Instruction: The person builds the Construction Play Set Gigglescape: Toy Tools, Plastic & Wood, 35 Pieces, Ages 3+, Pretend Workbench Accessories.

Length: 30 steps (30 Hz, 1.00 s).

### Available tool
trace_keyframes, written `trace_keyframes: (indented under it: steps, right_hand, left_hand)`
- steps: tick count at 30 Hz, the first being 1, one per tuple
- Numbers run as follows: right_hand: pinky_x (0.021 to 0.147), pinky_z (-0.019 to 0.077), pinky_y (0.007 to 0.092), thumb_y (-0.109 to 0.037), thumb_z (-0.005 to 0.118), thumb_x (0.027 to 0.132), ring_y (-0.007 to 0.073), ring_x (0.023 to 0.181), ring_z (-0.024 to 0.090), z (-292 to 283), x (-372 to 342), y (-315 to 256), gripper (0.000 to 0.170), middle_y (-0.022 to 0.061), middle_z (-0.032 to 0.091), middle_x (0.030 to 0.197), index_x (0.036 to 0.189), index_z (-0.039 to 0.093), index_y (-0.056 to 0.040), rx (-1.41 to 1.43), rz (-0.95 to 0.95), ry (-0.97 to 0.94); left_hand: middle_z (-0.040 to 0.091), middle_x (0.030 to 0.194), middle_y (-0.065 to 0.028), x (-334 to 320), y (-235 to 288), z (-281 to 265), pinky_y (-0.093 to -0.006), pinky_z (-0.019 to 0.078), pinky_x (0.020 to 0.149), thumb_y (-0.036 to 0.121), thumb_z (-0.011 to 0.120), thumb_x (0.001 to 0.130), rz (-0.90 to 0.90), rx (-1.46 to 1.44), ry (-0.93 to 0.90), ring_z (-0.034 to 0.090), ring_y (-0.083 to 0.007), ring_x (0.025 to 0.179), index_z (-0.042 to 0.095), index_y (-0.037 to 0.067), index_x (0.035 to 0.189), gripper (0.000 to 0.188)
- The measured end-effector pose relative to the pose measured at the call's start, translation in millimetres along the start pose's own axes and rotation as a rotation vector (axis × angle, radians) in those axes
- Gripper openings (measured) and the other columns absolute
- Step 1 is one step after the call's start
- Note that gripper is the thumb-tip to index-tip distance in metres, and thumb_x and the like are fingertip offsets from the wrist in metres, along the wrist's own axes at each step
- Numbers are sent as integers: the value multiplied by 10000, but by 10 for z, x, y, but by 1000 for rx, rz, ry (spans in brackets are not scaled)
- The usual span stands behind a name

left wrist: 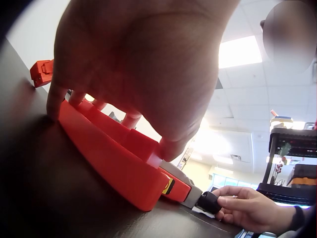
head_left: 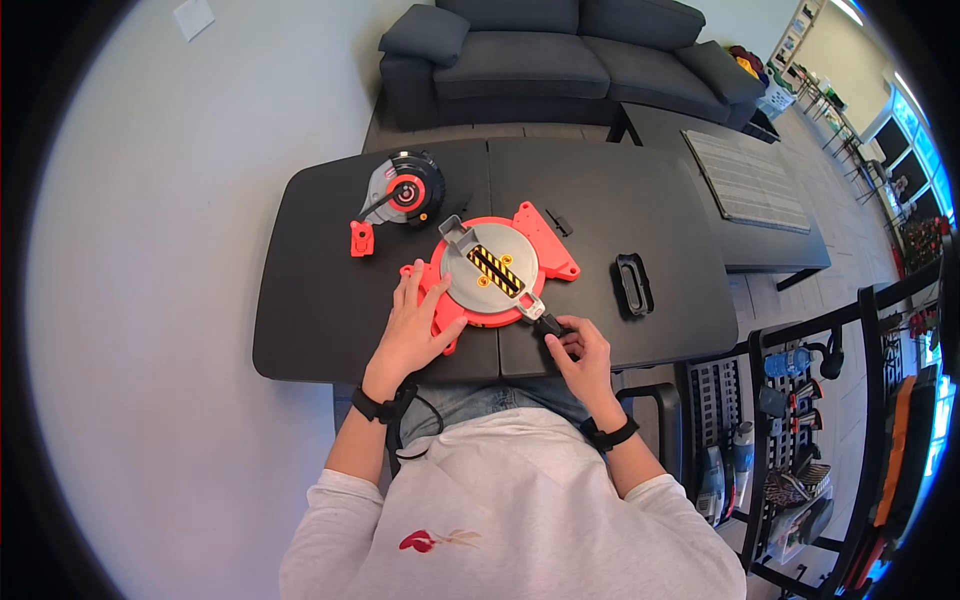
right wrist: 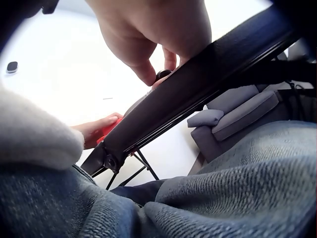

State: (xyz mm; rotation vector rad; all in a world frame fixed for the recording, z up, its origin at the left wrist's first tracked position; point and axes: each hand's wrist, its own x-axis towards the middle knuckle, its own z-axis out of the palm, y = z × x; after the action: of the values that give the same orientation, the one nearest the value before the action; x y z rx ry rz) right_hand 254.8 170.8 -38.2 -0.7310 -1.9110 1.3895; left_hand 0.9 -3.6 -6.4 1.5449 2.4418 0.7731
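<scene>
A red and grey miter-saw base lies on the black table, its round grey plate marked with a black-and-yellow striped slot. An upright grey bracket stands at the plate's far left edge. My left hand holds the base's left wing, fingers spread over the red part and thumb on its near side. At the near right, a grey arm ends in a black knob, also seen as a dark knob in the left wrist view. My right hand pinches this knob between thumb and fingers.
A grey and black saw head with a red part sits at the table's far left. To the right lie a black oval frame and a small black piece. A shelf rack stands at the right; a sofa is behind.
</scene>
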Motion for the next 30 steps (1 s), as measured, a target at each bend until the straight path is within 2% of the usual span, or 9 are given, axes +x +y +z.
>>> trace_keyframes:
  steps: [11,14,20,23,29,30]
  right_hand:
    - [691,590,260,-32,798,937,142,823,720,6,3,29,323,123,672,1101,1227,673,35,-26,4,-7]
    - [690,589,261,-32,798,936,143,821,719,10,3,25,323,123,671,1102,1227,673,34,-22,-2,-4]
    - [689,587,260,-28,796,936,143,825,718,11,1,11,322,126,670,1104,1227,673,35,-28,0,-2]
    - [688,586,259,-28,795,936,144,826,719,7,1,-3,319,127,671,1100,1224,673,36,-28,6,-5]
    - [691,587,260,-28,793,938,144,824,720,10,2,18,314,126,671,1096,1220,673,37,-27,2,-4]
    - [691,588,260,-29,793,938,144,823,720,10,2,18,314,126,671,1096,1220,673,37,-30,2,-3]
  left_hand:
    - [176,1732,-275,-3,-30,14,-633,341,1213,497,710,975,1,8,2,191,-516,1583,489,156,1586,734]
    - [163,1728,-298,2,8,-18,-588,269,1264,459,723,980,-13,-10,-21,184,-531,1580,492,113,1569,721]
    - [160,1729,-300,0,25,-37,-587,267,1265,462,722,980,-18,-13,-27,180,-527,1583,495,112,1569,722]
    - [168,1738,-266,-4,-32,16,-632,336,1216,491,714,971,-2,8,0,187,-513,1586,491,159,1586,734]
    - [167,1739,-268,-3,-34,16,-637,341,1211,490,716,968,-1,7,-2,193,-508,1586,489,162,1589,738]
    - [164,1737,-277,-2,-13,-3,-620,317,1229,482,717,973,-11,0,-15,186,-512,1587,490,143,1584,735]
